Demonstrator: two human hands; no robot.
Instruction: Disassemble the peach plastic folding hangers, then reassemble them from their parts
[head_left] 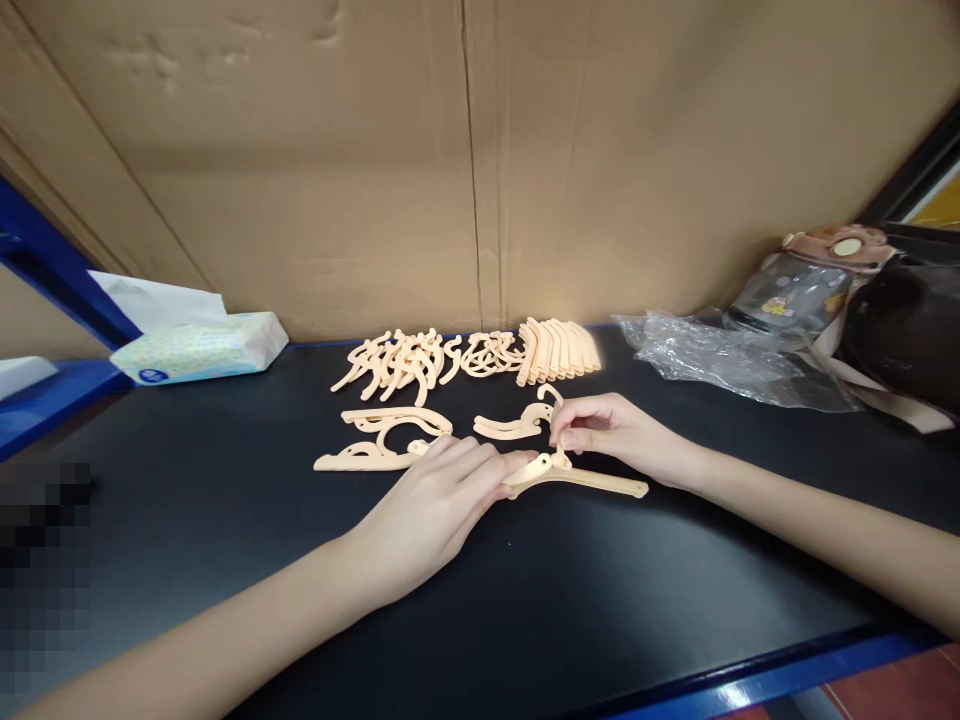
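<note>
My left hand (450, 495) is closed on the left part of a peach plastic hanger arm (592, 480), pressing it down near the black tabletop. My right hand (611, 435) pinches a small curved hanger hook (560, 455), whose lower end meets the pivot end of the arm. Behind my left hand lie partly joined hanger pieces (360, 460), and my fingers hide some of them. Just left of my right fingertips rests another short curved hanger piece (510, 428).
At the back are a pile of short curved arms (401, 365), a heap of hooks (491, 353) and a row of long arms (559, 350). A tissue pack (202, 350) stands left. Clear plastic wrap (712, 355) and a transparent bag (795, 290) lie right. Cardboard (337, 180) walls the back.
</note>
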